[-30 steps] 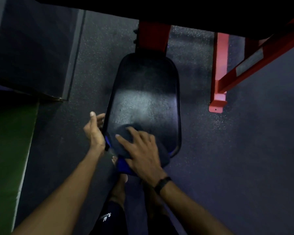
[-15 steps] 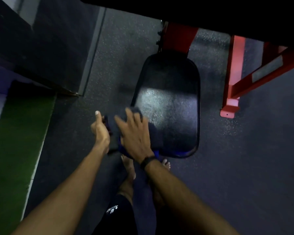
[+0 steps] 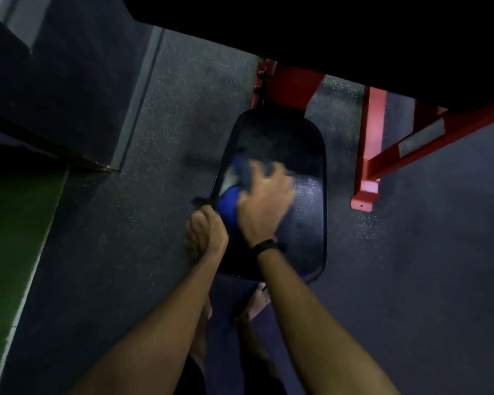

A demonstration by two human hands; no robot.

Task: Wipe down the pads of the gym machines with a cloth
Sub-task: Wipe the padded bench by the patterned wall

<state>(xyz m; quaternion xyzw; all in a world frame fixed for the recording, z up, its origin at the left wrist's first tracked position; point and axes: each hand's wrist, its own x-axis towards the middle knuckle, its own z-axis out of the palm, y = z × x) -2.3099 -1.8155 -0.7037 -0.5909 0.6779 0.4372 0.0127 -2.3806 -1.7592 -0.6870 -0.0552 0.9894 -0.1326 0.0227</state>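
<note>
Pad (image 3: 303, 223) lies lengthwise away, toward red frame (image 3: 288, 86).

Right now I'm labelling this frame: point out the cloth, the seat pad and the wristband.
cloth (image 3: 228, 205), head view, on the bright blue fold left of the right hand.
seat pad (image 3: 310, 212), head view, on its bare right half.
wristband (image 3: 266, 246), head view, on the right wrist.

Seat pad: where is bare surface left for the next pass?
The pad's right half, beside the right hand, and its far end by the red post are bare. The left edge is crowded: cloth, left hand.
</note>
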